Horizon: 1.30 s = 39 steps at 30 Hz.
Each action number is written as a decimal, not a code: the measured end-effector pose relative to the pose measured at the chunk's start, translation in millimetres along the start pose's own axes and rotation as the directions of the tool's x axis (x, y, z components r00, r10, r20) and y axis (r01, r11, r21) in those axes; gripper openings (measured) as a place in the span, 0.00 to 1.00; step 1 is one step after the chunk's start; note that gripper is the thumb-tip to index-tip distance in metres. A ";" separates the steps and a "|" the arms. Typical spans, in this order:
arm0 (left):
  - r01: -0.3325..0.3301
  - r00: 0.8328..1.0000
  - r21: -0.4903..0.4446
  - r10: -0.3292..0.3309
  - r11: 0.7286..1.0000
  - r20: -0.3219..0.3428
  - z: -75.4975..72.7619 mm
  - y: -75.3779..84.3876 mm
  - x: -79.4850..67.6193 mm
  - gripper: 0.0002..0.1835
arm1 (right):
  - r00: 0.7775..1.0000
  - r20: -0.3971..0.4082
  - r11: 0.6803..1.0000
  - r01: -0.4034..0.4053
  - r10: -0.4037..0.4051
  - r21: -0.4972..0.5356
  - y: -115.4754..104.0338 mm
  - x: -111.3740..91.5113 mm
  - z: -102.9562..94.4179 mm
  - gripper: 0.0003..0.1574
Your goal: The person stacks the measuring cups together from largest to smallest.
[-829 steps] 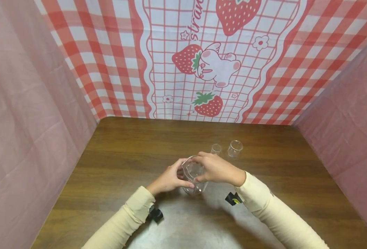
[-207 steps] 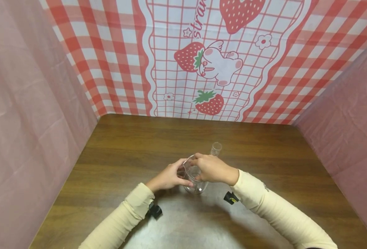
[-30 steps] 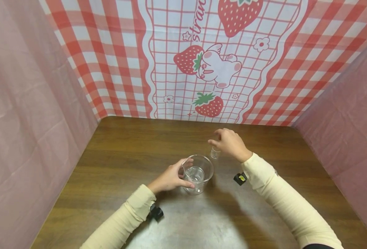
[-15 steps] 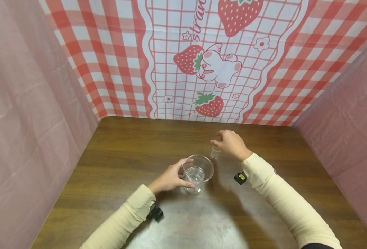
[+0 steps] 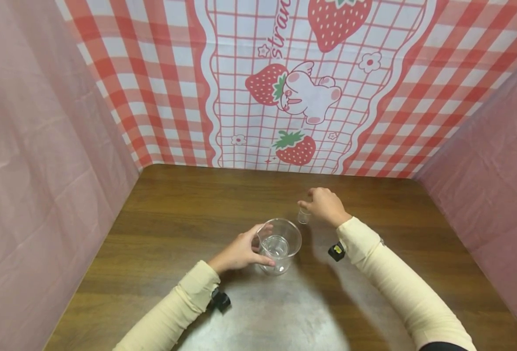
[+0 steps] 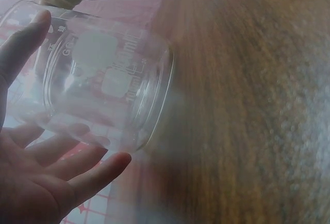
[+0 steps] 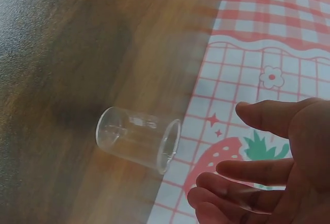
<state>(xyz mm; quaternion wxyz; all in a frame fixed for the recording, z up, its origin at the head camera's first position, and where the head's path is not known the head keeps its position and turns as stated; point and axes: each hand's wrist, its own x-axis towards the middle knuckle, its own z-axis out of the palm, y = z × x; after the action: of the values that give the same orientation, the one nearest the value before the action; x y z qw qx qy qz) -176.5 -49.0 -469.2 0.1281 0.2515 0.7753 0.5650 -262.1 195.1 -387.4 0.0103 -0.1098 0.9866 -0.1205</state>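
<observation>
Beaker assembly: large beaker (image 5: 291,249) stands upright on the table (image 5: 188,209), with at least one smaller vessel, the inner beaker (image 5: 275,246), nested inside it. White printed markings are visible on the glass in the left wrist view. Left hand (image 5: 241,249) grips the large beaker from the side: thumb along the near face, fingers along the far face.

Small beaker (image 7: 138,139) stands upright on the table, beyond the large beaker and to its right, near it but apart. Right hand (image 5: 326,204) is positioned over and just beside the small beaker. Its thumb and fingers are spread apart and grip nothing; the right wrist view shows clearance between the fingertips and the rim.

Changes relative to earlier frames: in the oldest frame, a further glass vessel stood on the table to the right of the small beaker, and both hands were at the large beaker. That vessel is gone from its position. The right hand, which reached into the large beaker about seven seconds ago, is now at the small beaker. Over the last second it has come slightly lower. The left hand and large beaker remain in place.

Backdrop: red-and-white checked cloth (image 5: 170,97) with strawberry prints hangs behind the table.
</observation>
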 end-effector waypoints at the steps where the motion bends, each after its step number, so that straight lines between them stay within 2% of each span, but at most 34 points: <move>1: 0.000 1.000 0.000 0.000 1.000 -0.001 0.1 -0.1 -0.1 0.49 | 1.000 0.003 1.000 -0.003 0.003 -0.001 0.5 0.0 0.6 0.34; 8: -0.001 1.000 -0.001 0.001 1.000 -0.002 0.6 -0.3 -0.4 0.49 | 0.999 0.030 0.999 -0.036 0.036 -0.003 5.2 1.7 6.9 0.34; 17: 0.003 1.000 -0.016 -0.003 1.000 -0.002 0.4 -0.9 0.2 0.49 | 0.996 0.025 0.996 -0.091 0.091 -0.005 9.4 0.4 13.5 0.29; 27: 0.007 1.000 -0.001 -0.007 1.000 -0.006 0.1 -2.4 0.0 0.48 | 0.983 0.022 0.983 -0.183 0.183 -0.028 10.1 -1.3 24.7 0.33; 39: 0.014 1.000 0.005 -0.014 1.000 -0.006 -0.7 -1.9 -0.3 0.49 | 0.980 0.013 0.979 -0.199 0.199 -0.034 12.3 4.0 36.5 0.33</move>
<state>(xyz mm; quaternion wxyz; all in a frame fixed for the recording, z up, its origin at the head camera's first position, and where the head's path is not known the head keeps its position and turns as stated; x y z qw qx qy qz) -177.0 -50.2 -470.8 0.1290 0.2445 0.7789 0.5630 -266.9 197.3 -425.7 0.0284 -0.0116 0.9943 -0.1019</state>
